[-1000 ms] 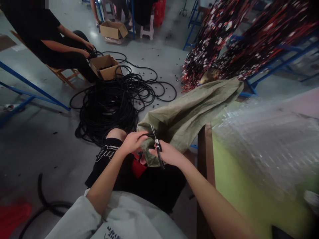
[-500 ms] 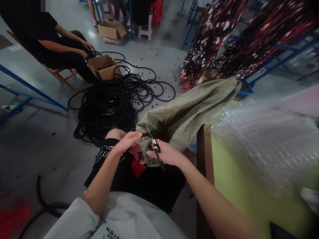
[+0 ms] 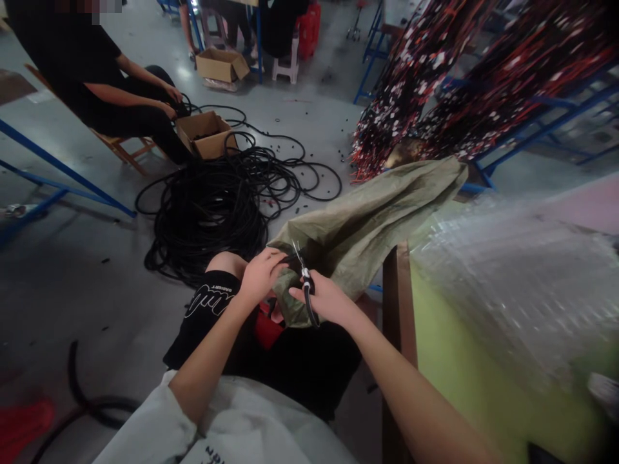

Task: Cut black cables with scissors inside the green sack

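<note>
My right hand is closed around the black handles of a pair of scissors, whose slim metal blades point away from me. Just left of the blades, my left hand has its fingers curled over a short length of black tubing, mostly covered by the fingers. Both hands are over the mouth of a grey-green woven sack, which drapes from my lap towards the table. Dark shadow inside the sack hides its contents.
Coiled black tubing heaps on the floor ahead. Beyond it sits a person beside a cardboard box. Bundled wires hang from a blue rack at right. Clear plastic packaging lies on the green-topped table.
My left hand has shifted right, nearer the scissors, and its fingers now cover more of the black tubing. The scissors have moved slightly right and their blades look closer together.
</note>
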